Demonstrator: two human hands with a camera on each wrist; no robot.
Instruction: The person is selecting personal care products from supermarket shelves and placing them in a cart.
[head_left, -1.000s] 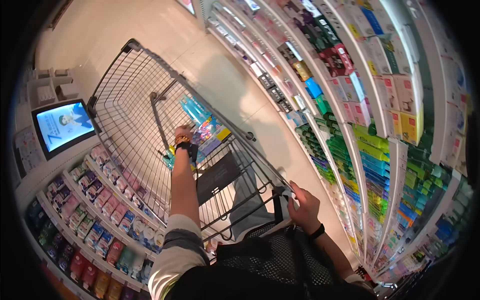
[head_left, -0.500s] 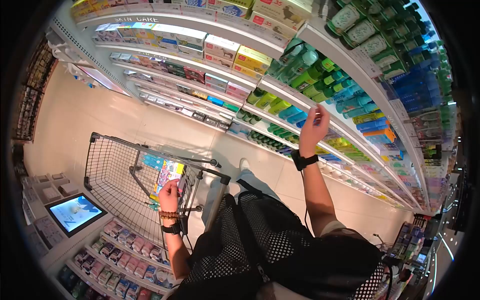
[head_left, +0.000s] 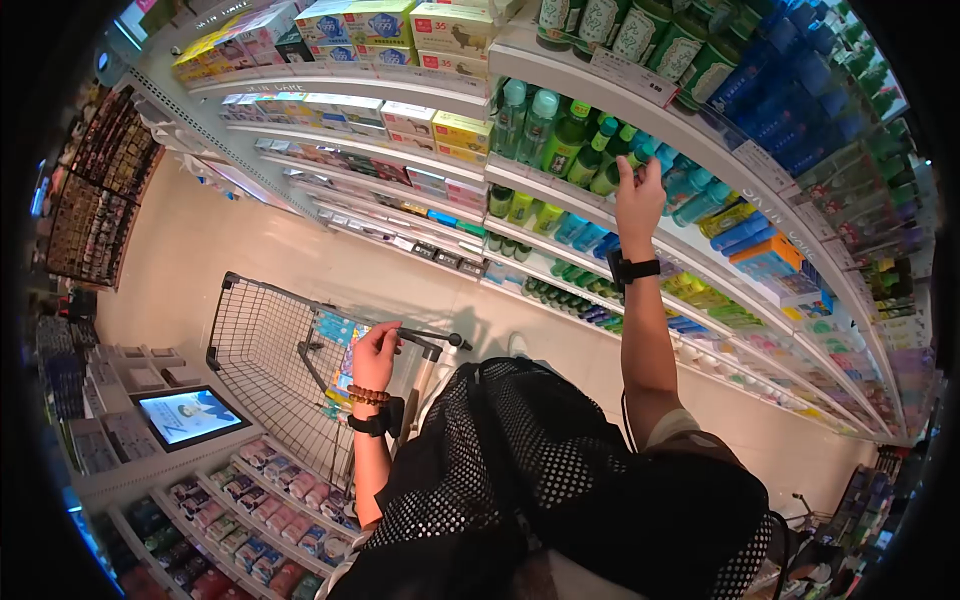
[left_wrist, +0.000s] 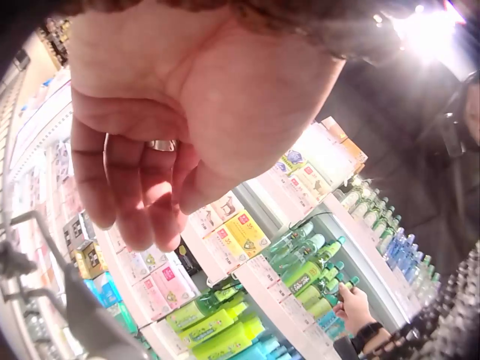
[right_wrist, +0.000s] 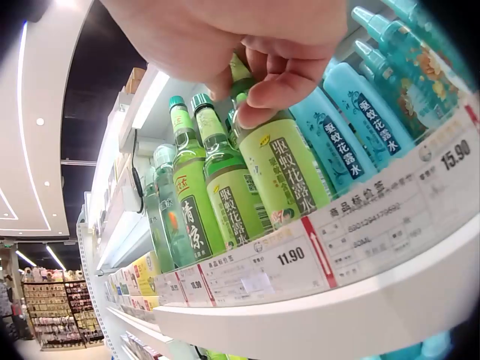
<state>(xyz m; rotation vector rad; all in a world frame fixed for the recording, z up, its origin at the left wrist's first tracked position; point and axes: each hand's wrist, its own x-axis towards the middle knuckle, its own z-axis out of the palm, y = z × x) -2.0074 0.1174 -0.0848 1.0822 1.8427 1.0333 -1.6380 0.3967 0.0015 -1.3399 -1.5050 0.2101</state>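
In the right wrist view my right hand (right_wrist: pixel 262 60) pinches the neck of a green bottle (right_wrist: pixel 281 161) between thumb and fingers; the bottle stands on the shelf behind a price strip. Green bottles (right_wrist: pixel 229 195) stand to its left and light blue bottles (right_wrist: pixel 367 112) to its right. My left hand (head_left: pixel 374 358) hangs in the air beside the cart handle, its fingers loosely bent and holding nothing; a ring shows on one finger in the left wrist view. The wire cart (head_left: pixel 265 345) holds a blue pack and a colourful pack near its handle end.
Boxes (head_left: pixel 450 35) line the shelves left of the bottles, with dark green bottles (head_left: pixel 640 40) on the shelf above. A lit screen (head_left: pixel 190 417) and racks of small packs (head_left: pixel 270 510) are at the lower left. Pale floor (head_left: pixel 190 250) shows beyond the cart.
My left hand has come up out of the cart. My right hand has left the cart handle and reached up to the bottles. The view has turned towards the shelves.
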